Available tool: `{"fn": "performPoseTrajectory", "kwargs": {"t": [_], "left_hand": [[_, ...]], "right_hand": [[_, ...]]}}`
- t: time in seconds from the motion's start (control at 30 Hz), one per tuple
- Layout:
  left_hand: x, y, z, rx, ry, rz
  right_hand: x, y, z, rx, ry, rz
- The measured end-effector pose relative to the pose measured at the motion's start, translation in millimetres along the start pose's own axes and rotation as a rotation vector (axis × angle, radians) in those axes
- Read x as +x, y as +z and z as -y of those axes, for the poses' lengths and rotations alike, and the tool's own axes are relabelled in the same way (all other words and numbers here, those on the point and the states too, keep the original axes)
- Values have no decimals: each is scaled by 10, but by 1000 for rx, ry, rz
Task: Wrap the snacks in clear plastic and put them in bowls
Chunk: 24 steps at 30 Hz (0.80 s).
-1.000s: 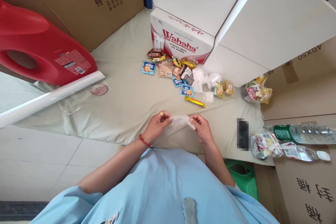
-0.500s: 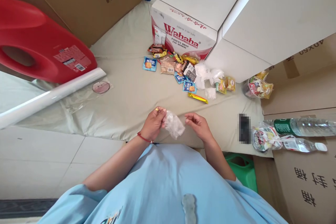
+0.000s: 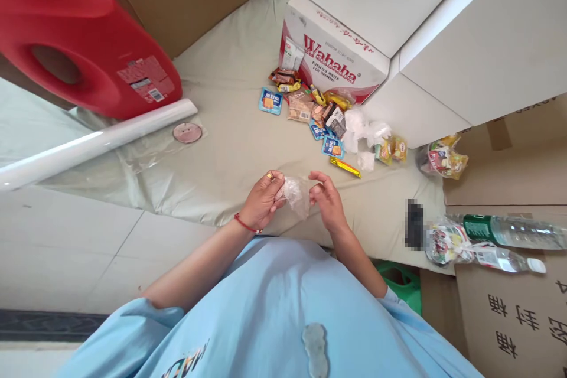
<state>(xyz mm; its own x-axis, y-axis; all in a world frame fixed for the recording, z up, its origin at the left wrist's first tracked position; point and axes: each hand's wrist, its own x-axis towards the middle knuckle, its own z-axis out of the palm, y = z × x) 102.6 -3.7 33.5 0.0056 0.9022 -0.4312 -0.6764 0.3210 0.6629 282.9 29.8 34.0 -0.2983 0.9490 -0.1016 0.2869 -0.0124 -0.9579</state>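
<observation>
My left hand [image 3: 264, 199] pinches a small clear plastic bag [image 3: 297, 196] between thumb and fingers, gathered at its left end. The bag's loose right end hangs free over the near edge of the covered surface. Beside that end, my right hand [image 3: 326, 198] is raised with its fingers apart and partly bent. Whether a fingertip touches the film I cannot tell. Beyond the hands lie a yellow wrapped bar [image 3: 345, 168], a blue snack packet [image 3: 332, 146] and a heap of crumpled white plastic bags [image 3: 355, 126].
A red jug [image 3: 146, 80] and a white roll [image 3: 146, 121] lie at the left. Behind the snacks stands a Wahaha carton [image 3: 332, 65] against white boxes [image 3: 478, 53]. At the right are a snack tub [image 3: 436, 159], plastic bottles [image 3: 518, 231] and a blurred dark object [image 3: 414, 224].
The bag in my left hand has spread out more and looks more transparent. My right hand has opened its fingers and come closer to the bag's edge. The view has shifted slightly.
</observation>
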Motion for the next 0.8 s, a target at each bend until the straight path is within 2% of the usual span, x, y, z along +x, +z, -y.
{"fn": "performPoseTrajectory", "kwargs": {"t": [0.07,0.17,0.27,0.33,0.4,0.47,0.53,0.6,0.73,0.8], "left_hand": [[-17,-80,-11,-7,-18,-6],[-39,-224,-53,-1,-37,-19],[-81,-385,-142,72,-21,-34],[-131,-497,-196,180,7,-56],[-196,-598,-212,316,40,-101],[-265,-676,-180,433,59,-135],[-322,-720,-105,528,83,-140],[-356,-732,-5,641,146,-140],[-374,-696,181,898,324,-200],[-379,-667,234,981,377,-230]], "right_hand": [[42,34,-86,66,98,-4],[70,27,-196,47,207,58],[131,-130,-208,-20,188,31],[256,-342,-137,-183,97,-32],[477,-614,-18,-451,-42,-105],[788,-896,101,-756,-172,-196],[1151,-1139,163,-1018,-224,-263],[1501,-1313,143,-1201,-208,-214],[1919,-1494,-30,-1340,-36,46],[1948,-1564,-106,-1348,5,19]]}}
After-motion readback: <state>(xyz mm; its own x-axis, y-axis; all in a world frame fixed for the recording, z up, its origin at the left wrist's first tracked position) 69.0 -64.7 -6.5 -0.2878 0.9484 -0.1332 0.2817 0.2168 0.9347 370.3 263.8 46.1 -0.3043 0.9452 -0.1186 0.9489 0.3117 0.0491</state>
